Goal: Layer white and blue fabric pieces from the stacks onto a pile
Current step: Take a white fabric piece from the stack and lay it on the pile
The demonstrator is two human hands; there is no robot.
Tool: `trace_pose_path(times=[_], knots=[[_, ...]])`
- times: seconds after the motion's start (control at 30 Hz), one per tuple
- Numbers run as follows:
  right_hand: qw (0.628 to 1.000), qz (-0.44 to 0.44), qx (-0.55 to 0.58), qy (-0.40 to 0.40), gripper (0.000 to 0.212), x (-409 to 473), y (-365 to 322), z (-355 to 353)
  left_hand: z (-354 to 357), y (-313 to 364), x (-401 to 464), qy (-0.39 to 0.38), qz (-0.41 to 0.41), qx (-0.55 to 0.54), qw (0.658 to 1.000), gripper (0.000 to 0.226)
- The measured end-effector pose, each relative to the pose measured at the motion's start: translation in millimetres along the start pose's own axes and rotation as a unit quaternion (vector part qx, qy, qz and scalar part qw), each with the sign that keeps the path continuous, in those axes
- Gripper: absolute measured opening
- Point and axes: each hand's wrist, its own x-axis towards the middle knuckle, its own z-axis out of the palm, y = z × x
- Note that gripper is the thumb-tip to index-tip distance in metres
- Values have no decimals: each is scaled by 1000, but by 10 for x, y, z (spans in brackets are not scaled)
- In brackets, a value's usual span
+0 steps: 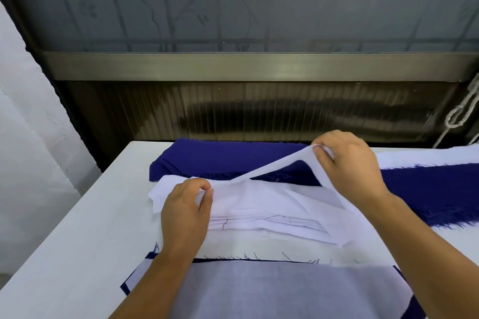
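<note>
Frosted window panes with a faint branch pattern and a metal sill close off the far side of a white work table (77, 228), seen from the single head camera looking down over both forearms. Just beyond the fingers lies a stack of dark blue cut fabric pieces (220, 160) with frayed edges, and another dark blue fabric strip (440, 194) runs off to the right of the right wrist. Directly under the fingers sits the stack of thin white fabric pieces (272, 220), its layered edges showing between the two hands. The left hand (185, 212) pinches the near-left part of the top white sheer fabric sheet (259, 176) between thumb and curled fingers, low against the stack. The right hand (347, 163) pinches the same sheet's far-right corner between thumb and fingertips, raised above the blue stack, so the sheet hangs as a taut band sloping up from left to right. Its long axis runs across the table, from one hand to the other. On the near side of both wrists lies the layered pile (272, 290), topped with a translucent white piece over blue. The sheet looks about peeled free, and the next move probably calls for drawing it toward the body, both hands together, to lay it squarely on that pile.
</note>
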Motion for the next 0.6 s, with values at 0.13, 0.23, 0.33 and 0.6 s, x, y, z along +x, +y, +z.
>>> trace_pose_path(times=[0.13, 0.23, 0.33, 0.6], knots=[[976, 92, 151, -129, 13, -51, 9, -330, -347, 127, 132, -4, 3, 25, 1000, 17], [915, 146, 305, -219, 7, -128, 88, -633, -740, 242, 237, -49, -6, -31, 998, 10], [855, 198, 392, -275, 19, -237, 205, -777, -1071, 272, 325, -164, -31, -50, 985, 6], [785, 267, 393, -398, 15, -953, 353, -602, -1031, -144, 66, -487, -114, -41, 865, 16]])
